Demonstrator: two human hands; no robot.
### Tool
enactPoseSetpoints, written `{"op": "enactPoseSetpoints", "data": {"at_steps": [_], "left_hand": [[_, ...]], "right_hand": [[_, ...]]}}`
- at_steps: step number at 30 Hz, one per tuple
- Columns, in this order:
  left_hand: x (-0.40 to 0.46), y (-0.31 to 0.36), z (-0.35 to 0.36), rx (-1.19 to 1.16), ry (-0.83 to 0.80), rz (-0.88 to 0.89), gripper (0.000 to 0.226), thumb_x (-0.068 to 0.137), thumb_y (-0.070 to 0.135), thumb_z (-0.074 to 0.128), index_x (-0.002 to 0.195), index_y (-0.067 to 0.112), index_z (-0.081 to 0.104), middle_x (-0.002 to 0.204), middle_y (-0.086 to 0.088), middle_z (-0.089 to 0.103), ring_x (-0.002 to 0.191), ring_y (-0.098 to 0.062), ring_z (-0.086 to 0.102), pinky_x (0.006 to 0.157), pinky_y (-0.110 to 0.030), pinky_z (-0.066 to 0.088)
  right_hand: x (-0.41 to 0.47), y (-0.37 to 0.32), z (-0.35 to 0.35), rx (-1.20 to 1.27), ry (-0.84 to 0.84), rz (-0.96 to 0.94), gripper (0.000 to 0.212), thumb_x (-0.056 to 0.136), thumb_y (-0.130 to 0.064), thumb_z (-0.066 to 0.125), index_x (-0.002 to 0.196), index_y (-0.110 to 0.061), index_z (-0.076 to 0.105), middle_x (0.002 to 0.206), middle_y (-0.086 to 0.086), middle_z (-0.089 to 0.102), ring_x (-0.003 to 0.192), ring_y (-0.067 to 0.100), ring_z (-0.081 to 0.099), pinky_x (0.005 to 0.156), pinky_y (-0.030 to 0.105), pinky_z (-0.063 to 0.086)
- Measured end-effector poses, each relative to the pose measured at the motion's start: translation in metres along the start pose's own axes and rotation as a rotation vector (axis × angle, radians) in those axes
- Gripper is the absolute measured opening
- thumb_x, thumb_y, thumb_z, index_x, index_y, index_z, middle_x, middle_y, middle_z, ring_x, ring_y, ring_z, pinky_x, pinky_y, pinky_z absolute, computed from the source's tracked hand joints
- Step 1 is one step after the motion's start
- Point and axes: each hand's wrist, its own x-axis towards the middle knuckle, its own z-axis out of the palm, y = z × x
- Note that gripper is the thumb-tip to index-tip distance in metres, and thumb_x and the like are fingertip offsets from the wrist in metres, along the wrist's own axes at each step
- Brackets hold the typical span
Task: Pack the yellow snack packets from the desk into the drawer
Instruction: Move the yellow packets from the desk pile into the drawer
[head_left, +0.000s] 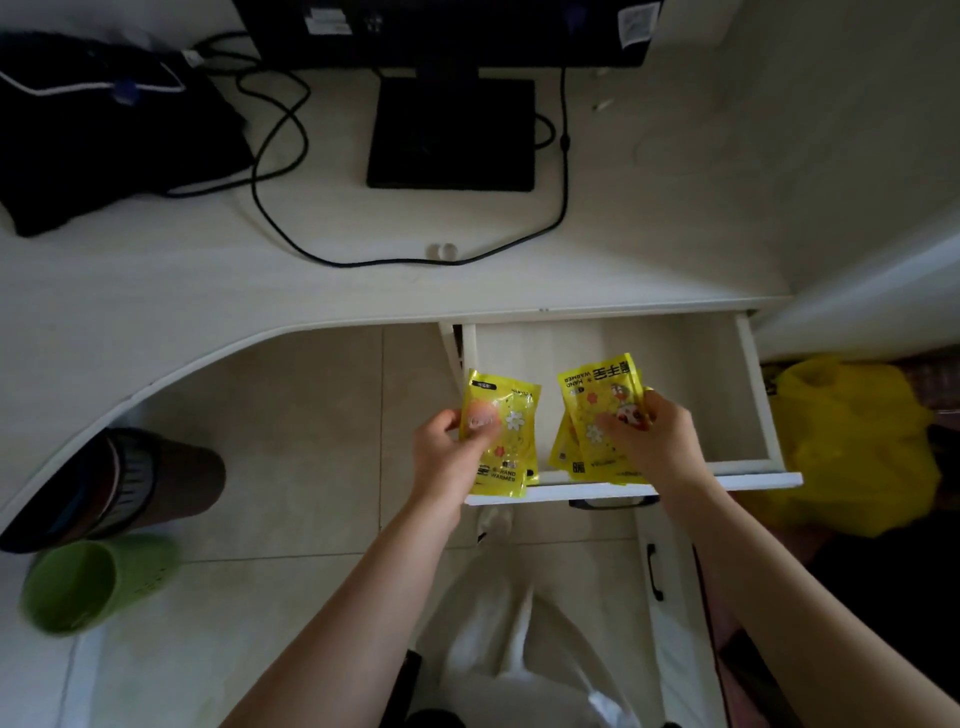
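The white drawer (748, 384) stands pulled out under the desk edge, its bottom bare. My left hand (447, 457) grips a yellow packet (511, 421) over the drawer's front left corner, with another packet seeming to lie behind it. My right hand (657, 441) holds a small fan of yellow packets (597, 400) above the drawer's middle. All the packets have flower prints and "HAND WARMER" lettering. None of them lies on the drawer bottom.
The white desk (208, 280) carries a monitor stand (452, 132), black cables (280, 156) and a black bag (104, 135). A yellow plastic bag (852, 441) sits right of the drawer. A green bin (88, 582) and brown bin (156, 483) stand on the floor at left.
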Motion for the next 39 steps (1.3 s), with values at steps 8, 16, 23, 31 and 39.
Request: {"op": "enactPoseSetpoints", "data": {"at_steps": [8, 16, 23, 31, 39], "left_hand": [[0.063, -0.01, 0.048, 0.255, -0.027, 0.002, 0.018, 0.069, 0.021, 0.079, 0.08, 0.013, 0.066, 0.081, -0.006, 0.067, 0.07, -0.019, 0.062, 0.059, -0.024, 0.045], [0.079, -0.031, 0.095, 0.571, -0.034, 0.075, 0.021, 0.079, 0.029, 0.072, 0.093, 0.014, 0.066, 0.091, 0.003, 0.05, 0.078, -0.014, 0.047, 0.065, -0.024, 0.029], [0.094, -0.06, 0.121, 0.424, 0.016, -0.07, 0.016, 0.08, 0.023, 0.071, 0.086, 0.012, 0.06, 0.089, -0.006, 0.059, 0.08, -0.026, 0.059, 0.071, -0.038, 0.049], [0.111, -0.084, 0.127, 0.268, 0.021, -0.293, 0.013, 0.084, 0.014, 0.068, 0.088, 0.006, 0.059, 0.08, -0.01, 0.063, 0.062, -0.013, 0.053, 0.048, -0.022, 0.041], [0.113, -0.086, 0.132, 0.389, 0.002, -0.247, 0.03, 0.082, 0.015, 0.068, 0.109, 0.014, 0.055, 0.098, -0.008, 0.064, 0.086, -0.021, 0.059, 0.074, -0.031, 0.047]], "right_hand": [[0.065, 0.012, 0.01, -0.145, -0.001, 0.074, 0.024, 0.078, -0.023, 0.071, 0.098, -0.011, 0.065, 0.088, 0.01, 0.068, 0.086, 0.031, 0.064, 0.074, 0.039, 0.055], [0.103, 0.044, 0.026, -0.286, -0.105, 0.112, 0.029, 0.08, -0.026, 0.07, 0.104, -0.012, 0.065, 0.085, 0.005, 0.065, 0.083, 0.028, 0.061, 0.072, 0.033, 0.049], [0.135, 0.078, 0.035, -0.268, -0.192, 0.212, 0.028, 0.083, -0.024, 0.068, 0.107, -0.013, 0.06, 0.088, 0.004, 0.064, 0.085, 0.027, 0.064, 0.066, 0.032, 0.051], [0.153, 0.103, 0.05, -0.28, -0.323, 0.115, 0.017, 0.087, -0.019, 0.064, 0.093, -0.015, 0.048, 0.074, -0.007, 0.051, 0.07, 0.014, 0.053, 0.048, 0.017, 0.036], [0.157, 0.11, 0.036, -0.299, -0.386, 0.074, 0.038, 0.088, -0.029, 0.064, 0.119, -0.018, 0.045, 0.102, 0.004, 0.059, 0.09, 0.02, 0.058, 0.067, 0.028, 0.046]]}}
